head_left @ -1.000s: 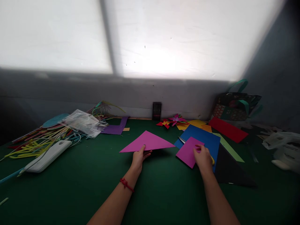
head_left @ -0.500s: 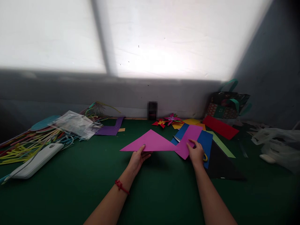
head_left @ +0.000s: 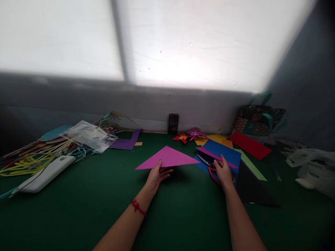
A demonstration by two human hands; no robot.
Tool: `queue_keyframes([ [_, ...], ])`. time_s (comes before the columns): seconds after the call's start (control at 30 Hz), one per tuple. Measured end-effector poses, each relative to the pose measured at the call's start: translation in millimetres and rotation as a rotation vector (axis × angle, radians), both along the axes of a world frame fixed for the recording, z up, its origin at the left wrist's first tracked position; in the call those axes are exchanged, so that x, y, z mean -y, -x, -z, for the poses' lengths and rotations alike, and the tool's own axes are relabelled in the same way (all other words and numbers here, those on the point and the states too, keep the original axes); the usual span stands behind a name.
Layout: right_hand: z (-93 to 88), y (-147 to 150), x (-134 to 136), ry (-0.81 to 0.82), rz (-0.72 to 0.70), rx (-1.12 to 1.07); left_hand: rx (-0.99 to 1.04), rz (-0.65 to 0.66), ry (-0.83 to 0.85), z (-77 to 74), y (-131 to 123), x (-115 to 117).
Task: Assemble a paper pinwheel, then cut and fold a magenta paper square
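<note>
- Pink paper triangle (head_left: 170,157): one, held in the left hand (head_left: 155,177); long edge toward the wearer, apex pointing away beyond the grip. It appears raised, with shadow on the green table (head_left: 178,212) below.
- Grip, left: closed to the paper's thickness; thumb on the upper face at the middle of the long edge, fingers spread underneath.
- Weight: judged very light; one hand should bear it easily.
- Stiffness: judged moderate. Both corners stand out to either side of the thumb without evident droop; whether it is one layer or folded, cannot tell.
- Surface: looks smooth and matte, so probably not very slippery.
- Fragility: likely to crease under a hard pinch; the pointed corners seem the parts most easily bent.
- Best hold: mid long edge, where the thumb sits, for balance; a flat palm beneath would spare the corners.
- Pink paper piece (head_left: 206,152): one, right of the triangle, tilted nearly edge-on. Judged equally light, better taken by its edge.
- Grip, right: the right hand (head_left: 224,174) appears pinched on this piece, thumb and fingers nearly together.
- Scissors (head_left: 211,170): red-handled, just beside and beneath the right grip; contact with the hand, cannot tell.
- Blue paper (head_left: 229,150): beneath the right grip, beside black paper (head_left: 255,190).
</note>
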State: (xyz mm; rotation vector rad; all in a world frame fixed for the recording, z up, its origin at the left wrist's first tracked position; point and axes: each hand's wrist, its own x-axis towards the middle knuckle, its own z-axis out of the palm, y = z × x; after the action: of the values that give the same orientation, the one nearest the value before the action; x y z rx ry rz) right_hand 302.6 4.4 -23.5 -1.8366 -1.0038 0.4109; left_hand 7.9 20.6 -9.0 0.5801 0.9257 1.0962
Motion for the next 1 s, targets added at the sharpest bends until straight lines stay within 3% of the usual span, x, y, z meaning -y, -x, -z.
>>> queue_keyframes([
  [0.1, -0.3, -3.1, -0.1, -0.066, -0.008, -0.134, -0.001, 0.016, 0.014, 0.9, 0.2, -1.0],
  [0.17, -3.2, -3.6, 1.8, -0.028, 0.041, -0.131, -0.003, 0.026, 0.013, 0.7, 0.1, -1.1],
  [0.3, -10.2, -4.3, 10.6, 0.212, 0.162, 0.14, -0.005, 0.024, 0.016, 0.7, 0.6, -1.4],
  [0.47, -6.8, -7.0, 16.7, 0.511, 0.05, 0.375, -0.016, 0.045, 0.051, 0.8, -0.2, -0.5],
  [0.57, -1.8, -8.2, 13.7, 0.564, 0.021, 0.439, -0.005, 0.11, 0.079, -2.1, -3.4, 4.0],
  [0.7, -0.8, -7.1, 10.5, 0.543, -0.028, 0.329, 0.069, 0.371, 0.081, -9.3, -3.8, 13.9],
  [0.9, -14.1, 3.9, 14.6, 0.262, 0.053, 0.236, -0.082, 0.783, 0.149, -21.3, 11.5, 18.3],
  [0.93, -16.5, 7.5, 15.5, 0.2, 0.055, 0.18, -0.143, 0.794, 0.117, -21.9, 12.6, 16.9],
  [1.0, -20.1, 16.9, 16.8, 0.064, 0.026, 0.04, -0.328, 0.683, -0.03, -21.0, 11.9, 13.4],
])
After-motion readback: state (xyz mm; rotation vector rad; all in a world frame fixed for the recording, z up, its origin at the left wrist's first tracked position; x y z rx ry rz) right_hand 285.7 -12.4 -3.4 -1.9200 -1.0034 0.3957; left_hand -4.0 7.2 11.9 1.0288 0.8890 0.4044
